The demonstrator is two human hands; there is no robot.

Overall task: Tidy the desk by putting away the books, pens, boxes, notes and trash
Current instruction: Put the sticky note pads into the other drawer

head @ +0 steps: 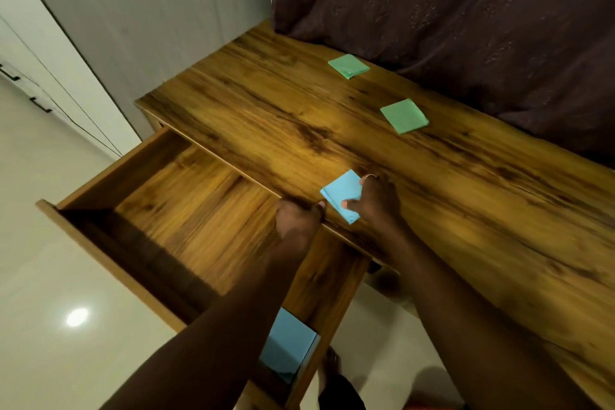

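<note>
Right hand pinches the blue pad, open drawer at its 9 o'clock; left hand curled, grip unclear.

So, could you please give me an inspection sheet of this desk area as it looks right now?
Surface: wooden desk, with its drawer pulled open.
Job's things: blue note pad at the desk's front edge; far green note pad and near green note pad lying apart towards the back; second blue pad in the drawer, partly hidden by a forearm.
Clutter: nothing seen.
Grippers: right hand pinches the blue note pad; left hand is beside it at the desk edge, blurred, grip unclear.
Cables: nothing seen.
Surroundings: dark curtain behind the desk, grey wall, white cupboard, pale floor.
</note>
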